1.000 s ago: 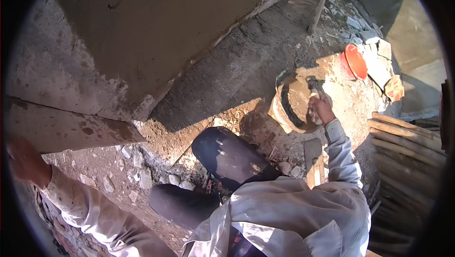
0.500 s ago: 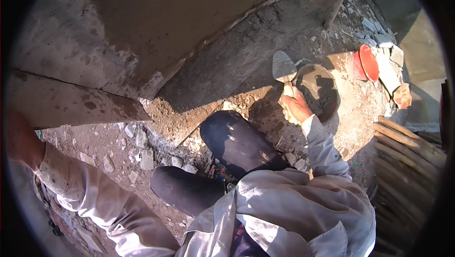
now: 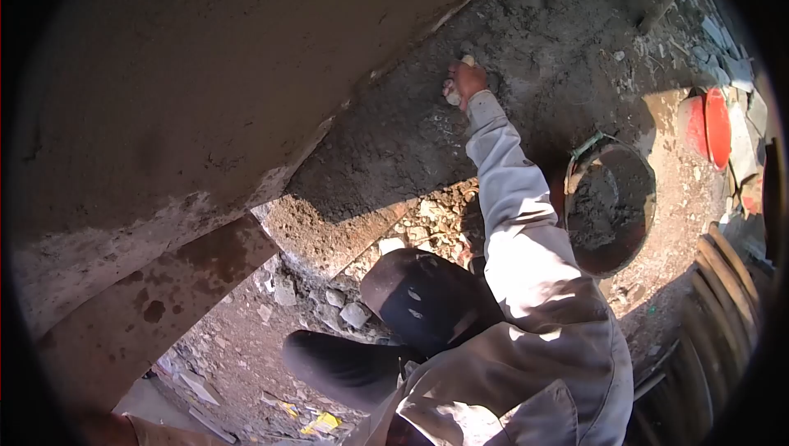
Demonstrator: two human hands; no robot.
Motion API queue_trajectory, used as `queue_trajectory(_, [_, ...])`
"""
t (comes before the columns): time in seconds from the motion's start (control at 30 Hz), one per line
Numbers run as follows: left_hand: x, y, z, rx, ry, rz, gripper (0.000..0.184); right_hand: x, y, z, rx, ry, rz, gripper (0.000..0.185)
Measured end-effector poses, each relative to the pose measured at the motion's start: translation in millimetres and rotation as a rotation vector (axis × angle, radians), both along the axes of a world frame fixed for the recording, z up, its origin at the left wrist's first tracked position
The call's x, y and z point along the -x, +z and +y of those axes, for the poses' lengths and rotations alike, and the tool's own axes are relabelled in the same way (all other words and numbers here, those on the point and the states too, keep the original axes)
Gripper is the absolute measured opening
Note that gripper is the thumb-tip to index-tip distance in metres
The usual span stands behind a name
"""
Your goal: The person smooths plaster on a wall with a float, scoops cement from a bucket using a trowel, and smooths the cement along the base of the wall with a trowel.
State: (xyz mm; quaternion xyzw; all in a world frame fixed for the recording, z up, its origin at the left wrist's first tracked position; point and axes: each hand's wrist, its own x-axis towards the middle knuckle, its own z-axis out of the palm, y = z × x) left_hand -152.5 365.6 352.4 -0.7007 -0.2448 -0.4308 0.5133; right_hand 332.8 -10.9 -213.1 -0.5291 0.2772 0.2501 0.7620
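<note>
Right hand: closing in a fist point(image 3: 468, 83), fingers wrapping a pale, round-ended trowel handle point(image 3: 451, 94); both ends are showing past the grip, the blade is hiding from view.
Trowel position: sitting over the dark grey, damp, rough-textured mortar strip point(image 3: 386, 146), near the base of the smooth grey-brown plastered wall point(image 3: 205, 92).
Left hand: appearing only as a dim patch at the lower left edge point(image 3: 108, 428); cannot tell whether it is gripping or spreading.
Sleeve: pale, creased cloth point(image 3: 526, 199), reaching forward beside the bucket.
Mortar bucket: round, wide-mouthed, dirt-crusted point(image 3: 612, 265), holding lumpy grey mortar point(image 3: 604, 203).
Second bucket: red, smooth, apparently plastic point(image 3: 695, 127), standing well apart at far right, beside flat, broken pale slabs point(image 3: 742, 134).
Plank-like surface: brown, flat, blotched with dark wet-looking spots point(image 3: 156, 306), meeting the wall's lower edge.
Stones: grey, angular point(image 3: 356, 314), lying near the dark-trousered knee point(image 3: 427, 298).
Poles: brown, long, rounded, wood-like point(image 3: 723, 281), stacking at lower right.
Writing: a crumpled yellow scrap point(image 3: 320, 423) is lying low on the ground; any print is staying too small to read.
</note>
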Motion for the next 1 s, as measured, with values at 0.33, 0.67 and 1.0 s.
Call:
queue_trajectory(0.33, [17.7,-1.8,4.3,-0.194,0.578,0.123,0.035,12.5,12.6,3.0,-0.045,-0.059,-0.198,0.018])
queue_trajectory(0.67, [21.0,-12.7,48.6,-0.105,-0.020,-0.013,0.038,106.8,133.5,-69.9,-0.059,0.054,-0.228,0.015])
queue_trajectory(1.0, [-43.4,-29.2,-3.5,-0.042,0.355,-0.001,0.032,285.0,226.0,-301.7,0.872,0.224,-0.581,0.029])
